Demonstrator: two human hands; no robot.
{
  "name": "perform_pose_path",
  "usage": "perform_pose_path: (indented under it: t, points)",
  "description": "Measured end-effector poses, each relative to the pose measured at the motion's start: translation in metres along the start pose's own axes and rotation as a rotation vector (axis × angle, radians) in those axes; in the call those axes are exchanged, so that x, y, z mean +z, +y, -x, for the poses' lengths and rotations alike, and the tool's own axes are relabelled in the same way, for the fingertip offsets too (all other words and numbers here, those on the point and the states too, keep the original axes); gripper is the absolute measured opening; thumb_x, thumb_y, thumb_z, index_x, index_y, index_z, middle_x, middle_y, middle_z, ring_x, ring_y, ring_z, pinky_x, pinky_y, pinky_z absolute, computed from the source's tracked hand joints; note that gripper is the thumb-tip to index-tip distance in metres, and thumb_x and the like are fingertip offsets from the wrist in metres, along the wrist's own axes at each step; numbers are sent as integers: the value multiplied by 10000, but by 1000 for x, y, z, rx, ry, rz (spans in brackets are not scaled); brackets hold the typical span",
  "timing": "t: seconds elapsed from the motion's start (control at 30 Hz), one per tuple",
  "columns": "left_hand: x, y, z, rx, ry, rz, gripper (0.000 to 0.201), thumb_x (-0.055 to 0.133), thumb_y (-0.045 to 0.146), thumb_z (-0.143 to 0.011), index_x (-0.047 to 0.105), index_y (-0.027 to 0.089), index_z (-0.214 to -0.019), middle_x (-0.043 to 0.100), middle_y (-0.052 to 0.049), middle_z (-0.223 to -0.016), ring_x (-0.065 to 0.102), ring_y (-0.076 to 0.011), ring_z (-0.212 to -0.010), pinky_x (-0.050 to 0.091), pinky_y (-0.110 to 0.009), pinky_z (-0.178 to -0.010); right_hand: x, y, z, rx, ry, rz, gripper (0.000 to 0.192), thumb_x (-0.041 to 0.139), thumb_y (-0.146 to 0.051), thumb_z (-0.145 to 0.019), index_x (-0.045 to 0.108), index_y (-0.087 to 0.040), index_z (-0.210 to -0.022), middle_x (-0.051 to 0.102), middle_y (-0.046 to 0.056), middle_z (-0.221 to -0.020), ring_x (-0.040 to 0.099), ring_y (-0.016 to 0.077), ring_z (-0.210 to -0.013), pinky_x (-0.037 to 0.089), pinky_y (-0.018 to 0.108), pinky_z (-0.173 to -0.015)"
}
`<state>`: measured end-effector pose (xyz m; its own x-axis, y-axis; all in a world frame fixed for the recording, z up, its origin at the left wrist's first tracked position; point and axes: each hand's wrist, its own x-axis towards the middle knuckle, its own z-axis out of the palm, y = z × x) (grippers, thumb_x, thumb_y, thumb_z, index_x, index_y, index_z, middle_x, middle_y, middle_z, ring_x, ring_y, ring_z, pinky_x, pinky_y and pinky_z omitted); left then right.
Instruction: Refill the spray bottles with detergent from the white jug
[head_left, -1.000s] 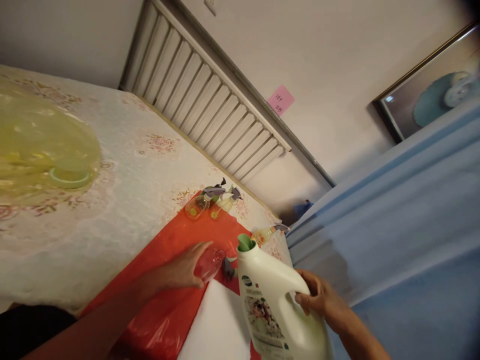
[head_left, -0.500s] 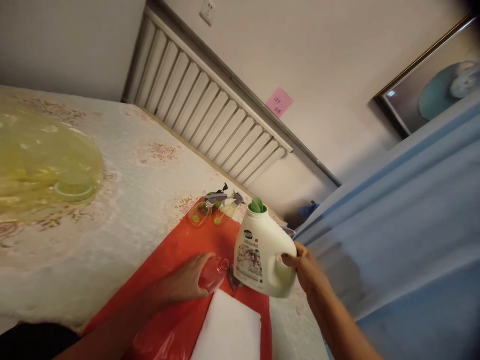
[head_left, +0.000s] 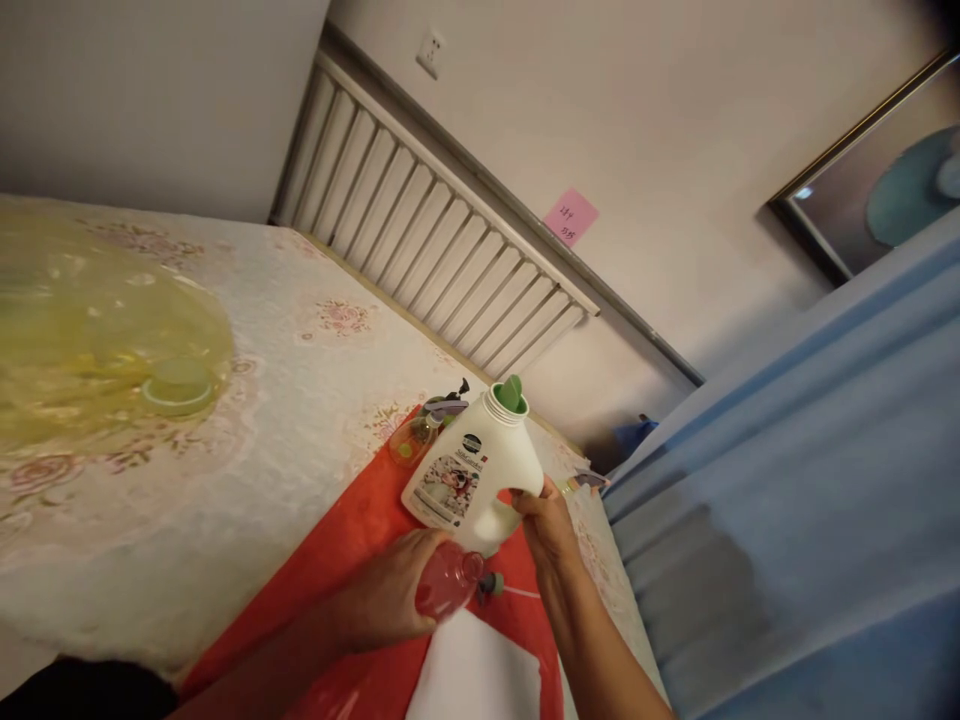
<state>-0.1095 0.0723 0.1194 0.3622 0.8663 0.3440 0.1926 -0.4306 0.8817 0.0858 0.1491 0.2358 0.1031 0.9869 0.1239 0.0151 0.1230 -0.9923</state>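
Note:
My right hand grips the handle of a cream detergent jug, held tilted above the red sheet. A green spout shows in the jug's uncapped mouth. My left hand is wrapped round a small clear bottle, which looks reddish against the sheet and has an open neck pointing right. Right of that neck lies a spray trigger head with a pale tube. The jug's mouth is above and apart from the bottle's neck. Below the bottle is a white block.
A spray bottle stands at the sheet's far end, partly behind the jug. On the flowered tablecloth, a yellow translucent bag lies left with a green cap at its edge. A radiator and blue curtain border the table.
The jug has moved left in my right hand and tilted more, now covering one spray bottle. The trigger head's tube has come into view. My left hand still holds the small bottle.

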Motion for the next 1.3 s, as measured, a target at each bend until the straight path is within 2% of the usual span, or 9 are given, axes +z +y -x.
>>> perform_pose_path:
  t: [0.1,0.2,0.3,0.5,0.73,0.9,1.0,1.17,1.3]
  points:
    - [-4,14,6,44,-12,-1,581,710,333,-724,463,358,-1248,613,-11,-1254,580,-282,-1172,461,-426,-1040,11,6,5,5,-45,-50,261,576,-113,-456,683,-186,-683,640,-49,-595,490,118,-559,358,233,-547]
    - [-3,22,12,76,-21,17,657,736,241,-653,454,345,-1237,613,-9,-1252,583,-266,-1153,470,-390,-1032,20,11,13,30,-96,-87,263,590,-104,-459,686,-195,-685,674,-49,-629,517,114,-558,376,223,-543]
    - [2,25,18,80,-41,33,741,723,157,-596,437,328,-1257,599,-18,-1277,571,-264,-1165,462,-389,-1043,28,15,24,62,-140,-114,285,607,-91,-461,697,-196,-710,708,-37,-668,566,125,-585,417,225,-570]
    - [14,22,25,78,-83,-5,744,755,208,-581,456,278,-1259,609,-41,-1254,570,-260,-1158,454,-384,-1051,38,29,41,112,-210,-159,367,609,-68,-474,712,-178,-809,736,-2,-723,598,155,-597,459,256,-588]
    - [12,23,24,9,-121,-18,752,718,185,-596,443,279,-1290,572,-57,-1350,528,-297,-1238,411,-434,-1100,37,51,47,104,-229,-180,391,652,-108,-539,689,-218,-912,745,-17,-812,637,186,-686,506,299,-670]
    - [15,21,25,-31,-137,-2,812,660,114,-586,394,296,-1331,546,-42,-1383,492,-290,-1285,388,-424,-1124,14,38,43,108,-280,-84,463,790,-169,-520,699,-215,-972,749,37,-955,668,241,-855,528,349,-782]
    - [22,14,24,-30,-146,-6,833,644,87,-568,385,323,-1323,545,-30,-1377,486,-282,-1292,383,-419,-1127,-15,37,36,105,-193,95,472,814,-212,-549,686,-213,-1004,745,36,-934,672,220,-870,532,340,-790]
    - [34,4,25,-43,-130,-7,818,633,90,-594,374,324,-1334,546,-34,-1369,487,-279,-1289,382,-417,-1124,-58,65,36,69,14,272,253,732,-160,-580,701,-194,-829,664,-28,-654,601,154,-612,477,268,-589]
    - [36,0,26,-38,-134,-27,835,639,103,-604,364,316,-1364,535,-27,-1387,477,-292,-1297,377,-401,-1129,-70,87,47,8,52,413,290,660,-71,-514,733,-220,-752,676,-13,-681,583,181,-670,442,270,-597]
